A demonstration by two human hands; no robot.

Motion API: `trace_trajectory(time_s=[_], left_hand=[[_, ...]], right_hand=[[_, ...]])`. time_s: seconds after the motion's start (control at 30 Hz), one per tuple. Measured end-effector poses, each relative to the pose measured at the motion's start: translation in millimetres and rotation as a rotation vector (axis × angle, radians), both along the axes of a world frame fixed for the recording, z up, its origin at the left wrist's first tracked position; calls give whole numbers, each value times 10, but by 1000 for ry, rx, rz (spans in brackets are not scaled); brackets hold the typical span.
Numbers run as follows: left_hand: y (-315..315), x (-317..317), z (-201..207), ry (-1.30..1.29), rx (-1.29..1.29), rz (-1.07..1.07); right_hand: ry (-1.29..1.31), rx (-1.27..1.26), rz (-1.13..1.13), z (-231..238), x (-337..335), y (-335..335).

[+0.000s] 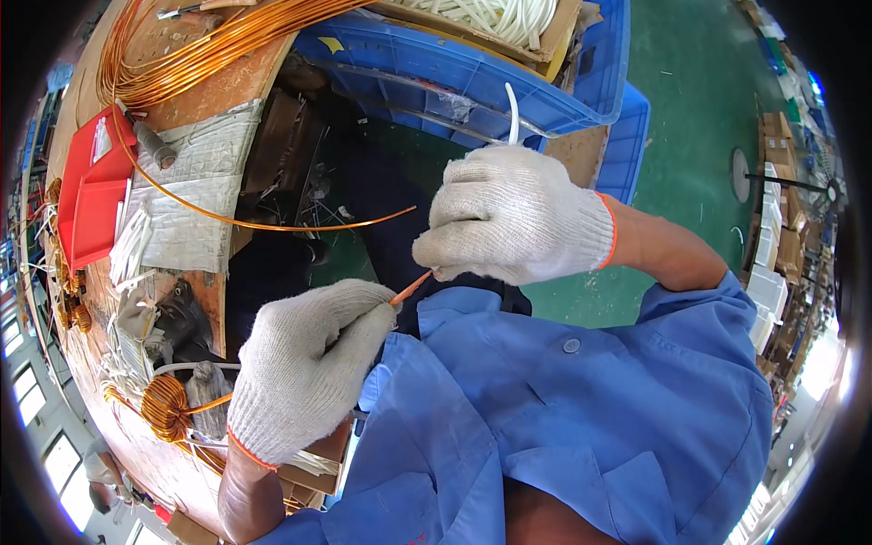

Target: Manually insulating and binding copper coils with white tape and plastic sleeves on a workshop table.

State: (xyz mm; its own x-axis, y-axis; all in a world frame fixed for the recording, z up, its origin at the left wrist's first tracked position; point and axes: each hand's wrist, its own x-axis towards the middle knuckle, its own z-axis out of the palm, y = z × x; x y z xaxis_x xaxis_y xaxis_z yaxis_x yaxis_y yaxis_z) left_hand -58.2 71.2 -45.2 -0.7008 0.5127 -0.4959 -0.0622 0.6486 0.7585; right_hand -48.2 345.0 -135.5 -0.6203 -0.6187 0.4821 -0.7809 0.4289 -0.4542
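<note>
Both my hands wear white knitted gloves with orange cuffs. A short length of copper-coloured wire (411, 288) shows between them. My left hand (313, 363) pinches the wire between thumb and fingers. At the wire's other end, the closed fingers of my right hand (513, 218) meet it. A thin white tube (513, 111) sticks up out of my right hand; its lower part is hidden in the glove. A wound copper coil (166, 409) lies on the bench by my left wrist, with a lead running toward that hand.
On the wooden bench (104, 413) at left lie a red bin (91, 195), a bundle of copper wire (195, 62) and white tubes (132, 243). One long wire (272, 224) juts past the edge. Blue crates (454, 68) stand ahead, one under a box of white tubing (495, 20).
</note>
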Motion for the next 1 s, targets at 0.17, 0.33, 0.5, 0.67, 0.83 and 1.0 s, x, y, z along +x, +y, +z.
trace_trajectory(time_s=[0.17, 0.33, 0.5, 0.67, 0.83, 1.0], left_hand=[[9, -28, -22, -2, 1, -11], [-63, 9, -96, 87, -20, -34], [-463, 74, 104, 283, -291, -194], [-892, 279, 216, 599, -574, -368], [-1105, 338, 115, 912, -499, -543], [-2121, 162, 248, 835, -62, 132]], right_hand=[[-2, 66, 23, 3, 12, -79], [-66, 72, 57, 2, 59, -368], [-103, 88, -11, 6, 36, -479], [-239, 74, 73, -38, 121, -826], [-302, 1, 146, 150, 104, -1355], [-361, 204, 88, 289, 302, -830]])
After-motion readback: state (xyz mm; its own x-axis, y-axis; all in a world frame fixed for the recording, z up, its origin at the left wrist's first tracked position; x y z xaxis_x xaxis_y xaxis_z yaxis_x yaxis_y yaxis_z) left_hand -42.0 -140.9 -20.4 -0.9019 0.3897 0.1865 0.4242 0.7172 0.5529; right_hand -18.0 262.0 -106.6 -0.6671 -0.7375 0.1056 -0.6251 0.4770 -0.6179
